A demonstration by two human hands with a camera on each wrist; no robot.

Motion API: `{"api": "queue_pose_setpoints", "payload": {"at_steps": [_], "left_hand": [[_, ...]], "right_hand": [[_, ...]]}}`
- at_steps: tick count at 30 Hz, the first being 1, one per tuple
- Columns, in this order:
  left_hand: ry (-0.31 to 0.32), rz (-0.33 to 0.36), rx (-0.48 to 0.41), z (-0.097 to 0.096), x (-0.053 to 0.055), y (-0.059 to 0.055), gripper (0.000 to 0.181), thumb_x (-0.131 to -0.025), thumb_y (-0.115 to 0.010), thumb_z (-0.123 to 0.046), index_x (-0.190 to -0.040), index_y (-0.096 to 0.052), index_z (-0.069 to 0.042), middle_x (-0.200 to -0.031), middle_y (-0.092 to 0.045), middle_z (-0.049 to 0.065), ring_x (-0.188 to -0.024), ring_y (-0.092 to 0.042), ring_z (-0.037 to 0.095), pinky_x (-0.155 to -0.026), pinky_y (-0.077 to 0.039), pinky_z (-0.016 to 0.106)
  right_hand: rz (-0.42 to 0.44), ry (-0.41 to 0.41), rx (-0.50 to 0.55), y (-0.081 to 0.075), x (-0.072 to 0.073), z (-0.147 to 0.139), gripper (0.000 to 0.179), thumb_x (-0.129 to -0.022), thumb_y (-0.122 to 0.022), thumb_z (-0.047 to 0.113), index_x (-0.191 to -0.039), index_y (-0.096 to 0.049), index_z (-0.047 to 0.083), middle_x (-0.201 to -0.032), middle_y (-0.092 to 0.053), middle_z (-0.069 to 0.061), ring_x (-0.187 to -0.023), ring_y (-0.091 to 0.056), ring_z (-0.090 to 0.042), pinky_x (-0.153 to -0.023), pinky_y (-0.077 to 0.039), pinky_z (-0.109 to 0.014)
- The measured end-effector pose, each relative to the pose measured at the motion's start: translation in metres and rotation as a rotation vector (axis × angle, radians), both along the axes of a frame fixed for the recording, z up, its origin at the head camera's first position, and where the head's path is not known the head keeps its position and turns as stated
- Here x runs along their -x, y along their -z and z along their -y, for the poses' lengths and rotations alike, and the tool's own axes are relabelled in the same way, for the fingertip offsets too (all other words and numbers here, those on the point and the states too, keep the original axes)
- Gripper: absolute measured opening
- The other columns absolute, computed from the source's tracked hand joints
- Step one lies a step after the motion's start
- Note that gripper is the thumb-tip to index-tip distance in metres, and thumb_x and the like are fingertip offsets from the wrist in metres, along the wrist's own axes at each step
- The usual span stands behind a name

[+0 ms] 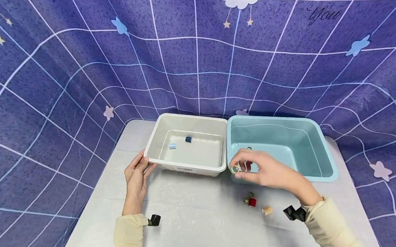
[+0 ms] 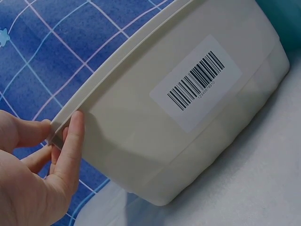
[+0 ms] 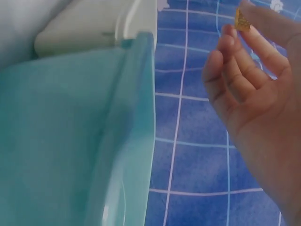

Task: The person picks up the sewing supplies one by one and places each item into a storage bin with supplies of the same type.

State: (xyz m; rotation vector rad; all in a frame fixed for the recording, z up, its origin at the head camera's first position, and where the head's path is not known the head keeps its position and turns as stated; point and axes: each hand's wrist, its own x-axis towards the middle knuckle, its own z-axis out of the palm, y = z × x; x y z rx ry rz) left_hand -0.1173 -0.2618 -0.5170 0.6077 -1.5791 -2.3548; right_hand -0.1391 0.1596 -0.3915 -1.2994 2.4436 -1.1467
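Observation:
My left hand [image 1: 137,176] grips the front left corner of the white bin [image 1: 186,162], thumb on the rim and fingers beneath it. In the left wrist view a barcode label [image 2: 195,84] shows on the bin's front wall. Inside lie a light blue thread spool [image 1: 172,146] and a dark blue thread spool [image 1: 188,139]. Over the near left corner of the teal bin [image 1: 331,177], my right hand [image 1: 265,169] pinches a gold thimble [image 1: 235,169] between thumb and fingertips. The right wrist view shows the thimble's dimpled side [image 3: 242,21].
In front of the teal bin, a red thread spool [image 1: 252,202] lies against small gold pieces [image 1: 246,201] on the grey tabletop [image 1: 187,219]. A beige spool [image 1: 267,210] is to their right. Another small gold piece [image 1: 249,148] sits inside the teal bin. A patterned blue curtain [image 1: 213,83] hangs behind.

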Motion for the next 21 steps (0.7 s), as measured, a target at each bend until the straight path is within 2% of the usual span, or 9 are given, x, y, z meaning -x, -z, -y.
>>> {"api": "queue_pose_setpoints", "payload": {"at_steps": [6,13,18,21], "left_hand": [[-0.003,0.0,-0.019,0.001,0.0,0.0,0.048,-0.106,-0.058,-0.006,-0.153,-0.05,-0.003,-0.139,-0.057,0.017,-0.095,-0.071,0.01,-0.089,-0.068,0.024],[-0.005,0.001,-0.008,0.001,-0.001,-0.001,0.048,-0.106,-0.058,-0.008,-0.153,-0.05,-0.004,-0.137,-0.058,0.016,-0.095,-0.07,0.01,-0.09,-0.068,0.024],[-0.007,0.0,0.0,0.001,-0.001,-0.001,0.047,-0.106,-0.058,-0.006,-0.152,-0.051,-0.004,-0.134,-0.061,0.014,-0.094,-0.071,0.01,-0.09,-0.068,0.025],[0.0,0.001,-0.002,0.0,-0.002,0.0,0.048,-0.106,-0.059,-0.007,-0.153,-0.051,-0.004,-0.128,-0.064,0.009,-0.094,-0.071,0.01,-0.09,-0.068,0.025]], "right_hand": [[0.067,-0.002,0.044,-0.007,0.021,-0.016,0.021,-0.095,-0.077,0.016,-0.113,-0.07,0.026,-0.092,-0.063,0.009,-0.085,-0.06,-0.009,-0.074,-0.058,-0.023],[0.201,0.01,0.018,-0.016,0.049,-0.034,0.024,-0.095,-0.076,0.011,-0.115,-0.07,0.023,-0.1,-0.07,0.001,-0.088,-0.064,-0.012,-0.081,-0.061,-0.022],[0.277,0.006,0.029,-0.014,0.071,-0.048,0.024,-0.096,-0.074,0.006,-0.118,-0.07,0.013,-0.105,-0.071,-0.01,-0.091,-0.065,-0.014,-0.08,-0.064,-0.022],[0.322,0.022,0.027,-0.011,0.082,-0.058,0.024,-0.096,-0.073,0.005,-0.119,-0.07,0.01,-0.105,-0.069,-0.01,-0.09,-0.065,-0.014,-0.076,-0.064,-0.022]]}}
